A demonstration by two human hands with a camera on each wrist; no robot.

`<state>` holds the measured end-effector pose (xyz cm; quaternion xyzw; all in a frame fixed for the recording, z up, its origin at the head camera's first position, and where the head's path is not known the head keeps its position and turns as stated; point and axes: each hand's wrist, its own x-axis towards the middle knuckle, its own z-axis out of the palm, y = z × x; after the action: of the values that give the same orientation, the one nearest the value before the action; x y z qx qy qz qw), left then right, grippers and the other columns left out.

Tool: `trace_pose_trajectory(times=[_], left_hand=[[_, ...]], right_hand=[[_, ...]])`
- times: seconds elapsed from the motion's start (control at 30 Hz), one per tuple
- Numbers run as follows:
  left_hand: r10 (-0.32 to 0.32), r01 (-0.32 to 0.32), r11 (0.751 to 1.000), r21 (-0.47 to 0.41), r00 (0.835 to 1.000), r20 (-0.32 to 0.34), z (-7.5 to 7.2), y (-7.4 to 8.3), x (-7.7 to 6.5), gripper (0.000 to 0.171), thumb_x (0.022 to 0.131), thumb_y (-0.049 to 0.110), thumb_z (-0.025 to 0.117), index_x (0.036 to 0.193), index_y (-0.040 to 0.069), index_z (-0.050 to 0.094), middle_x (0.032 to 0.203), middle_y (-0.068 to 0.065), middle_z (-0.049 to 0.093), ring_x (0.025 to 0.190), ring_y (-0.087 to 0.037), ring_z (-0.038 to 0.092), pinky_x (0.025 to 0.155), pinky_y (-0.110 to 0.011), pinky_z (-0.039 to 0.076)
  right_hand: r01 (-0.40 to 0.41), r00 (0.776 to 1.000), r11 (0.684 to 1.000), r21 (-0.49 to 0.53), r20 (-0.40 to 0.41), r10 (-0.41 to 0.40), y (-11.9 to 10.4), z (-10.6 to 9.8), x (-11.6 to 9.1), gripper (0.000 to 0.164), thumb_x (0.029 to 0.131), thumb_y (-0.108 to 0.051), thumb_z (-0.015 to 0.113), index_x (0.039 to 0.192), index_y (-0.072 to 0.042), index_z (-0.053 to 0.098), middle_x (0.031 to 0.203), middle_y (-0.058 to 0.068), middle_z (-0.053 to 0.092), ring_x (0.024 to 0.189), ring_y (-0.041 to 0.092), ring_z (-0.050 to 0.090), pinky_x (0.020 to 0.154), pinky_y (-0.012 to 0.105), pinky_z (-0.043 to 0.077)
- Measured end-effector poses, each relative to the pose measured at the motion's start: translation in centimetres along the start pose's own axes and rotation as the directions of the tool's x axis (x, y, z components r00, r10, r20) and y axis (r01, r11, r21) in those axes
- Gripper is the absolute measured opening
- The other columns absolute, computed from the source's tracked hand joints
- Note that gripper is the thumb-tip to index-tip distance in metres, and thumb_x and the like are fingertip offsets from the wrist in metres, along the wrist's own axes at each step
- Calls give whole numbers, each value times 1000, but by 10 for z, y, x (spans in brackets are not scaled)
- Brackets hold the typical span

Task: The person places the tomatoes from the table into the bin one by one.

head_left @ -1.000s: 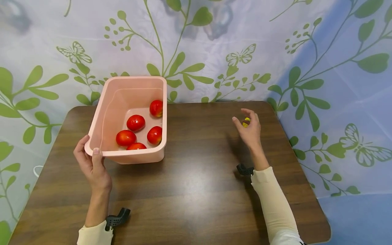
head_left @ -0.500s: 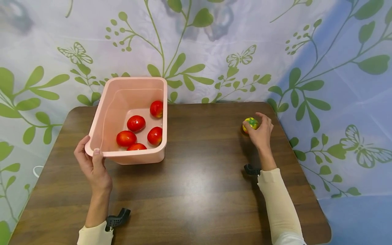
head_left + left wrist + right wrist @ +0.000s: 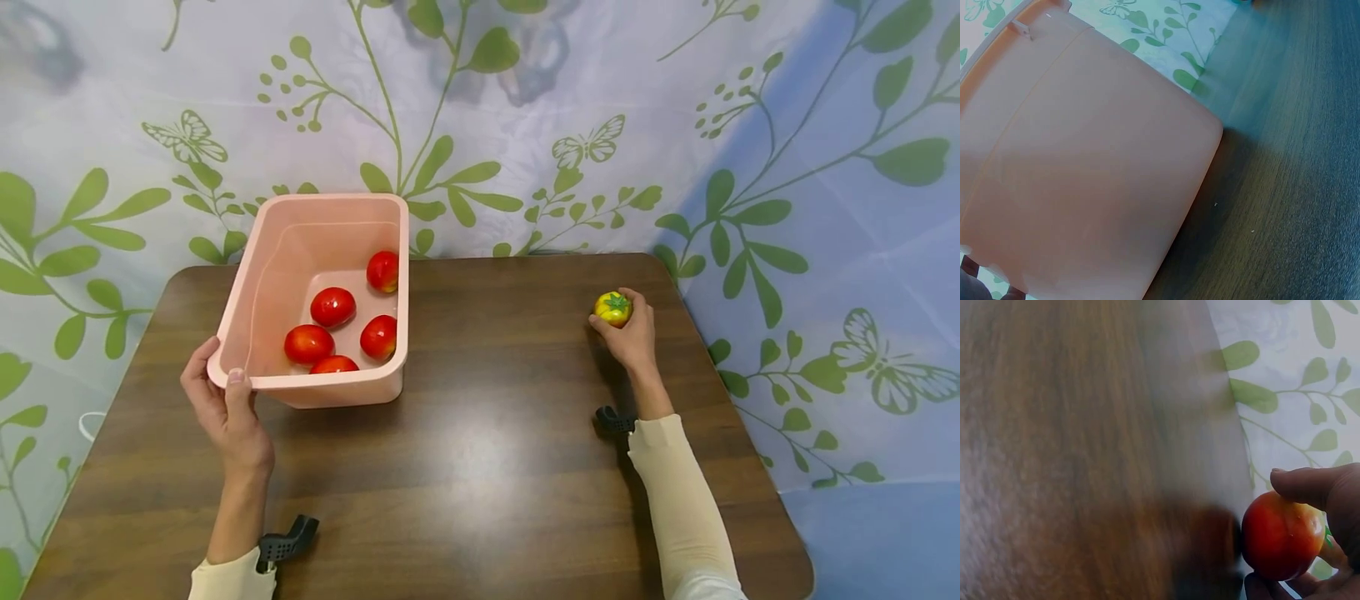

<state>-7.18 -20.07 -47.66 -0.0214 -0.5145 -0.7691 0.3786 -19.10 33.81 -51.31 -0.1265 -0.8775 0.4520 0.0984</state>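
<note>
In the head view, my left hand [image 3: 234,421] grips the near left corner of a pink plastic bin [image 3: 251,275], thumb on the rim. Several red tomatoes [image 3: 333,307] lie inside the bin. Toward the far right of the table, my right hand [image 3: 634,340] holds a tomato [image 3: 612,307] between thumb and fingers. Its top is yellow with a green leafy crown, and the right wrist view shows its red underside. The left wrist view is mostly filled by the outer wall of the bin [image 3: 1085,150], with a few fingertips at the lower left edge.
The brown wooden table [image 3: 480,467] has its far edge against a leaf-patterned cloth backdrop [image 3: 480,125]. Black camera mounts sit at the left wrist [image 3: 288,540] and right wrist. A white loop [image 3: 90,425] shows beyond the left table edge.
My right hand has moved to the right, and its thumb and fingers have closed round the tomato, which the hand mostly hid before. My left hand and the bin stay in place.
</note>
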Motion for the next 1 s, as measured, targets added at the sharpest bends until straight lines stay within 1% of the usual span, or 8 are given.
trace_pose_trajectory(times=[0.23,0.43,0.63,0.8,1.0], left_hand=[[-19,19,1000,23,1000,15,0,1,0,53,101,5,50,153,0,45,152,-20,48,136,-35,49,104,-30,58],[-25,25,999,33,1000,13,-1,2,0,53,101,6,51,154,1,44,152,-19,47,136,-35,49,105,-27,59],[-24,24,999,36,1000,13,-2,3,0,53,102,6,51,154,1,44,153,-20,47,137,-35,49,105,-27,59],[-22,21,999,48,1000,11,-3,3,0,53,101,6,52,153,1,45,153,-20,47,138,-36,49,106,-27,58],[-25,25,999,39,1000,5,-1,3,1,52,101,6,52,153,2,46,153,-19,47,137,-36,49,105,-29,58]], right_hand=[[-25,1000,999,21,-12,25,0,2,-1,80,94,-26,82,161,-13,41,158,28,41,135,45,49,116,59,45],[-5,1000,1000,22,-8,6,-6,4,-3,79,94,-30,83,160,-11,43,156,28,43,134,45,50,116,59,44],[12,1000,1000,7,19,-13,-12,9,-5,80,95,-36,81,160,-11,42,155,27,44,135,43,50,118,59,44],[29,998,1000,5,47,-30,-21,14,-7,81,95,-40,80,160,-13,42,154,26,46,134,42,51,119,58,45],[77,994,997,17,73,-78,-41,18,-12,80,95,-42,80,159,-13,44,152,25,48,133,41,52,118,59,46]])
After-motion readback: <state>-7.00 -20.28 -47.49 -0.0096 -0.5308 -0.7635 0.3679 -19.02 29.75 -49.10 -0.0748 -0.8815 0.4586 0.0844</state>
